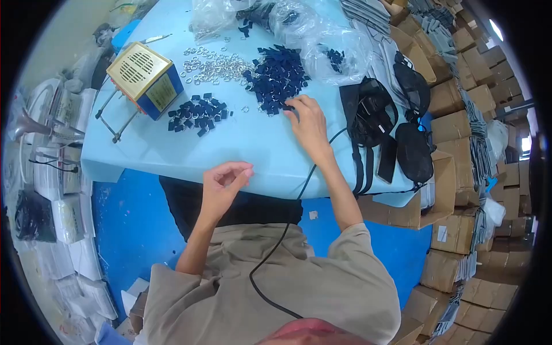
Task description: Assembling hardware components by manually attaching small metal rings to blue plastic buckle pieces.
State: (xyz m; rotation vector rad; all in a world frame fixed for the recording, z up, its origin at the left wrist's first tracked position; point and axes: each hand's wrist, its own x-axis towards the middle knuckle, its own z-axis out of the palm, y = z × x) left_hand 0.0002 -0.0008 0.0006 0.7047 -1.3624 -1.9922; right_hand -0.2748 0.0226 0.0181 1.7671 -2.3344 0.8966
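My right hand (309,123) reaches to the near right edge of a big heap of small dark blue fabric tabs (279,75). Its thumb and forefinger close on one tab there. Just over the table's front edge, my left hand (225,183) has its fingertips pinched together; whatever is between them is too small to make out. Loose silver metal rings (215,66) lie spread left of the heap. A smaller pile of dark blue tabs (198,114), with bits of metal showing among them, sits nearer on the left. A single ring (245,109) lies between the two piles.
A gold-and-blue box-shaped device (144,80) with metal rods stands at the left. Clear plastic bags (333,52) lie at the back. On the right are a black bag (371,112), a phone (387,159) and a black cable (305,190). Cardboard boxes (454,129) are stacked beyond.
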